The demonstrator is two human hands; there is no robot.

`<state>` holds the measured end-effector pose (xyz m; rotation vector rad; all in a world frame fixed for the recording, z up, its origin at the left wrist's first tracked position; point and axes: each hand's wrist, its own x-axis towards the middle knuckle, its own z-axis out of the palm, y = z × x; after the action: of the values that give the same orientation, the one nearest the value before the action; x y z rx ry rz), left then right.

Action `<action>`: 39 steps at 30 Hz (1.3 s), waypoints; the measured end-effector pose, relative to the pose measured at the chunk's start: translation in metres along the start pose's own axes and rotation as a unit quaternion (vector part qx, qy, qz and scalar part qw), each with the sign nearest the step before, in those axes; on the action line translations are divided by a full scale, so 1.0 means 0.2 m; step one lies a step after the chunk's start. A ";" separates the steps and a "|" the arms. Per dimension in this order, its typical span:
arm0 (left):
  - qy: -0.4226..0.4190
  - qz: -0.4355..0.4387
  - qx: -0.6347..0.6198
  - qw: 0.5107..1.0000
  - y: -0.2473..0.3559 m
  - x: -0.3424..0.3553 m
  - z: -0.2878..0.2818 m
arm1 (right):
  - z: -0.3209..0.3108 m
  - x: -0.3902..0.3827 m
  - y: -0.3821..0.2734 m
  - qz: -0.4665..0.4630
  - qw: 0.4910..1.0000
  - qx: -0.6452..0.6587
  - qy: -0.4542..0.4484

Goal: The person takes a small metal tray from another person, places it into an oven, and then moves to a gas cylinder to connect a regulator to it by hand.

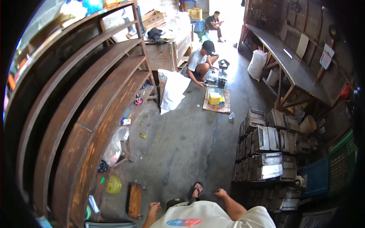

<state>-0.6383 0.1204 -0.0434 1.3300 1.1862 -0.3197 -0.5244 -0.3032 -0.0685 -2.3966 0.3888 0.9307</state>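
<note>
My left hand (154,208) hangs at the lower middle beside my shirt, its fingers loosely curled, with no object visible in it. Nearest to it is a small wooden board piece (135,198) on the floor. My right hand (221,193) is held out to the right of my sandalled foot (196,191), fingers curled and apparently empty. Stacks of dark metal moulds (262,138) stand on the right side, beyond that hand.
Tall wooden shelving (83,106) lines the left. Ahead, a person (199,62) squats by a scale (222,66) and a yellow bundle (216,99) on cardboard; another person (213,23) sits farther back. A white sack (171,91) lies left; a long table (289,60) stands right.
</note>
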 end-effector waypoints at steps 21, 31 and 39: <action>-0.023 0.022 -0.054 0.998 1.42 0.85 0.53 | -0.69 0.99 -1.89 -0.230 0.962 0.058 -0.137; -0.124 0.407 0.063 0.903 3.28 1.40 1.06 | -1.22 1.47 -2.20 -0.143 0.973 0.181 -0.003; -0.137 0.515 0.023 0.846 4.34 1.36 1.54 | -1.45 1.93 -2.30 -0.137 0.968 0.212 -0.010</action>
<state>0.2911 0.2263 0.1744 1.7024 0.1141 0.2491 0.1121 -0.1222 0.0167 -1.9848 0.2136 0.6681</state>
